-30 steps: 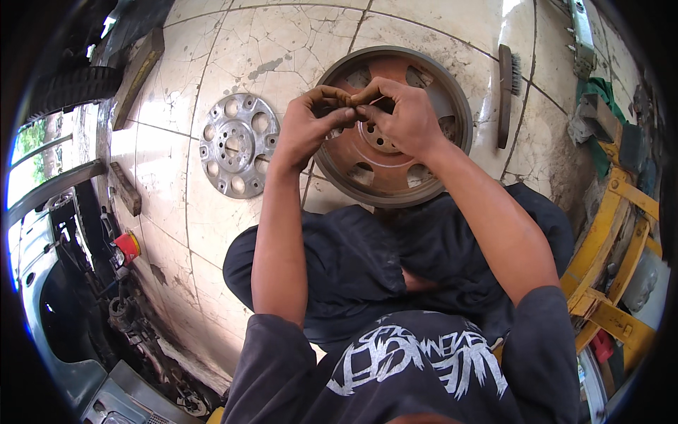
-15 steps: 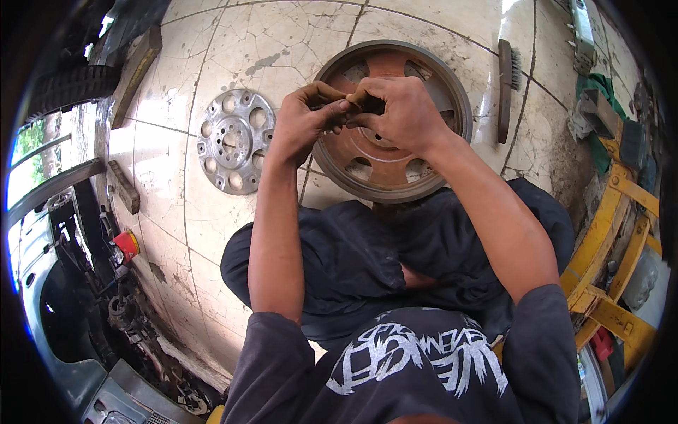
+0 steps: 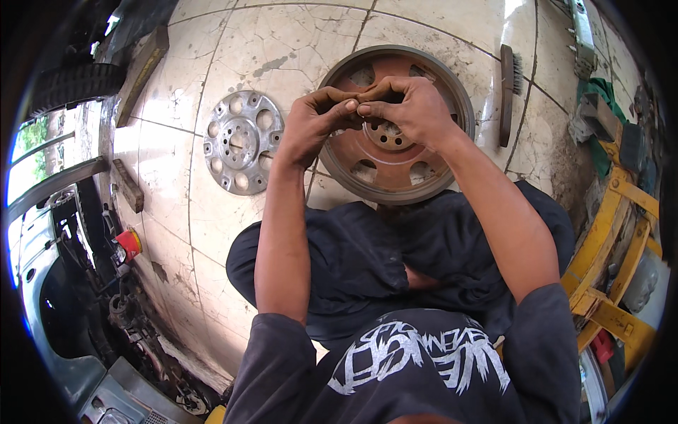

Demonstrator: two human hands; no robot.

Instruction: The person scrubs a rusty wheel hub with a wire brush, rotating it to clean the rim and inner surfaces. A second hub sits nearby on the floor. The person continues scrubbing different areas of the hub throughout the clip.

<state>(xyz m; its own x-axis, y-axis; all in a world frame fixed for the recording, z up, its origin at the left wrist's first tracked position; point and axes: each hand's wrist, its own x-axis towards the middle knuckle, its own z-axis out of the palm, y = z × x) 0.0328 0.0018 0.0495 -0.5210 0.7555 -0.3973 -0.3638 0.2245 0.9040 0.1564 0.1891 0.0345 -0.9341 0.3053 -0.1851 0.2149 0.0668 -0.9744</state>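
My left hand [image 3: 315, 126] and my right hand [image 3: 408, 112] meet above a round, rust-brown metal wheel [image 3: 390, 173] with a dark rim and cut-out openings. Thumbs and fingertips of both are pinched close together. Whatever they hold between them is too small and too covered to make out. Under the hands, the wheel's hub with its ring of small holes shows in part. Left of the wheel, a silvery metal disc [image 3: 227, 161] with large round holes lies flat on the floor, near my left wrist but apart from it.
A wooden-backed brush [image 3: 506, 99] lies right of the wheel. Yellow metal framework [image 3: 600, 233] stands at the right. Wooden blocks [image 3: 145, 71], a tyre [image 3: 78, 86] and a red can [image 3: 129, 244] are at the left, beside vehicle parts. The floor [image 3: 212, 240] is cracked tile.
My thumbs have come together, tip to tip, and my right hand's fingers have closed in beside the left's. The whole view has shifted slightly.
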